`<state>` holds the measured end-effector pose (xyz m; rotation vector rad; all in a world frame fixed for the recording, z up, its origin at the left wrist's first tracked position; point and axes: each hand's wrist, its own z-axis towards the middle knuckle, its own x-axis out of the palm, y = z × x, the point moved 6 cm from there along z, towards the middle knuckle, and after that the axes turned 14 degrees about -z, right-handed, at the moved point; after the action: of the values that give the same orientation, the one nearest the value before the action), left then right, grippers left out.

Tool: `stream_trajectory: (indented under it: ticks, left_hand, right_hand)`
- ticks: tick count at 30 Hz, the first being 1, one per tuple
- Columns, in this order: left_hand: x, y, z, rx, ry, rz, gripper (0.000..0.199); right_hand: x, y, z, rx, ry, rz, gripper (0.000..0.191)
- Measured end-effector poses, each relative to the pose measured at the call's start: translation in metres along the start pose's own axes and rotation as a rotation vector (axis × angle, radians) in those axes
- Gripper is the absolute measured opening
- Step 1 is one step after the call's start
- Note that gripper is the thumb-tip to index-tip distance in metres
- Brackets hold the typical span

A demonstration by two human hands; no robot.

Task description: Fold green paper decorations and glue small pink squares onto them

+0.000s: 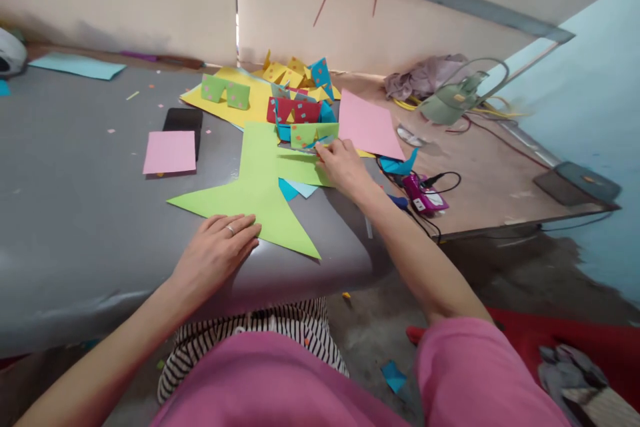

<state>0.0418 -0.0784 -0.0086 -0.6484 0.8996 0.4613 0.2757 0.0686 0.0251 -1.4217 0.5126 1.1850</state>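
Note:
My left hand [220, 245] lies flat, fingers stretched out, on the near edge of a large light-green paper cutout [260, 190] with a straight stem and two pointed ends. Farther off, my right hand [343, 163] has its fingers bent together at a green paper strip [303, 169]. What its fingertips hold, if anything, is hidden. Right beside them stands a folded green card with orange dots [305, 135]. Behind that card are a dotted red folded piece [299, 111] and several yellow and blue ones. Another dotted green folded piece [225, 91] rests on yellow paper [260, 95].
A pink square [170, 152] partly covers a black phone-like object [183, 120] on the grey table [75, 213]. Pink paper [367, 123], a purple device with cables [425, 193] and a green sprayer-like tool [457, 100] lie to the right. Light-blue paper [77, 65] is far left.

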Motion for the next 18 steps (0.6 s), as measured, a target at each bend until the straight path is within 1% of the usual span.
stream_trajectory:
  ticks: [1, 2, 3, 4, 6, 7, 8, 10, 12, 13, 15, 17, 18]
  left_hand:
    - [-0.001, -0.001, 0.002, 0.003, 0.011, 0.017, 0.023]
    - [-0.001, -0.002, 0.005, 0.006, 0.027, 0.038, 0.022]
    - [-0.001, -0.003, 0.007, 0.008, 0.048, 0.062, 0.022]
    - [-0.001, -0.005, 0.009, 0.010, 0.069, 0.091, 0.021]
    - [0.000, -0.007, 0.014, 0.012, 0.111, 0.149, 0.021]
    - [0.002, -0.008, 0.015, 0.012, 0.129, 0.171, 0.021]
    - [0.003, -0.008, 0.017, 0.010, 0.143, 0.182, 0.021]
    - [0.005, -0.007, 0.018, 0.006, 0.156, 0.170, 0.025]
    - [0.005, -0.006, 0.019, 0.010, 0.154, 0.148, 0.025]
    - [0.005, -0.005, 0.019, 0.017, 0.151, 0.148, 0.023]
    - [0.005, -0.007, 0.020, 0.045, 0.155, 0.172, 0.015]
    - [0.005, -0.010, 0.021, 0.080, 0.171, 0.212, 0.007]
    - [0.005, -0.011, 0.021, 0.092, 0.179, 0.228, 0.008]
  right_hand:
    - [-0.010, 0.005, -0.005, -0.003, -0.020, 0.015, 0.053]
    - [-0.025, 0.012, -0.014, -0.023, -0.086, 0.049, 0.060]
    - [-0.041, 0.020, -0.024, -0.065, -0.151, 0.108, 0.061]
    - [-0.055, 0.032, -0.037, -0.147, -0.182, 0.189, 0.057]
    - [-0.071, 0.061, -0.066, -0.365, -0.143, 0.324, 0.048]
    - [-0.074, 0.074, -0.079, -0.437, -0.121, 0.344, 0.048]
    - [-0.074, 0.084, -0.089, -0.462, -0.115, 0.336, 0.048]
    - [-0.067, 0.096, -0.101, -0.437, -0.149, 0.311, 0.040]
    - [-0.058, 0.100, -0.103, -0.403, -0.215, 0.260, 0.027]
    - [-0.054, 0.101, -0.102, -0.404, -0.253, 0.226, 0.024]
    - [-0.052, 0.101, -0.099, -0.436, -0.329, 0.151, 0.022]
    - [-0.054, 0.101, -0.096, -0.473, -0.389, 0.108, 0.023]
    - [-0.057, 0.101, -0.096, -0.494, -0.411, 0.100, 0.023]
